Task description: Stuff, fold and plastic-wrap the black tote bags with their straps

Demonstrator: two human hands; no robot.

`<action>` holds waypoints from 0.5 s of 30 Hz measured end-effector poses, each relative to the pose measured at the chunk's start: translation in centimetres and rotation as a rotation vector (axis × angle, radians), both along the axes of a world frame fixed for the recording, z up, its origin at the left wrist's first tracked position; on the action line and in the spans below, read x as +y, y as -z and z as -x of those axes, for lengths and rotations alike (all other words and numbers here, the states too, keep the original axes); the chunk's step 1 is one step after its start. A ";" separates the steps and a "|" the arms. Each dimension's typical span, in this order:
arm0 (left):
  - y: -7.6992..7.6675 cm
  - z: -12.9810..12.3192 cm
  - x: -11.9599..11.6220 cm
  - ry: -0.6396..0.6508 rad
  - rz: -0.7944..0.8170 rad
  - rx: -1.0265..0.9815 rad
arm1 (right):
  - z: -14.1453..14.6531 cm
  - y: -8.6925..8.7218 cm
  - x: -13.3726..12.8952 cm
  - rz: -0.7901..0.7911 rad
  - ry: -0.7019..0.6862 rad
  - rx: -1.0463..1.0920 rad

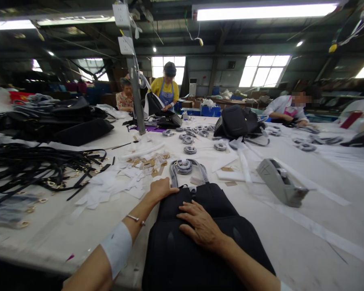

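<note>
A black bag lies flat on the table in front of me, and grey wrapped handles stick out from its far end. At its upper left corner, my left hand is closed on the edge, thumb on top, the other fingers mostly hidden. My right hand rests open on the bag's upper part, fingers spread over the black fabric. Just beyond the bag lies a coiled grey strap, within the loop of the handles.
A grey tape dispenser stands at right. White paper pieces and black straps with gold clasps lie at left. Black bags and grey coils sit further back. A metal post rises from the table; several co-workers are beyond.
</note>
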State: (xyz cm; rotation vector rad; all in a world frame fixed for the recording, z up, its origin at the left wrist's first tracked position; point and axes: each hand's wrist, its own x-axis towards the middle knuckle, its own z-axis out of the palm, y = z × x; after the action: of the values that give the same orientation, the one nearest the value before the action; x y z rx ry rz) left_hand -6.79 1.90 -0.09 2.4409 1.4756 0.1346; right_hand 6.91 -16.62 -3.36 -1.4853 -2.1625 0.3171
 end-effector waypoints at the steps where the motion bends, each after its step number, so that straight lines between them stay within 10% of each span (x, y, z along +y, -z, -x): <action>1: -0.5 -0.4 0.2 0.005 -0.059 0.003 | 0.0 0.0 0.1 0.002 0.001 -0.002; 8: -3.5 -6.9 4.4 0.204 -0.323 -0.017 | 0.1 -0.9 -0.1 0.023 0.018 -0.018; 15: -1.2 -11.5 9.9 0.302 -0.265 0.101 | -0.2 2.1 1.1 -0.080 -0.013 -0.031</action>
State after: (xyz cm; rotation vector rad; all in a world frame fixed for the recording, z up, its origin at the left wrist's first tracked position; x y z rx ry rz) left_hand 4.69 11.82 1.09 2.8912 1.1697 0.1541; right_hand 7.15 -15.55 -5.45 -1.4407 -2.1837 0.2110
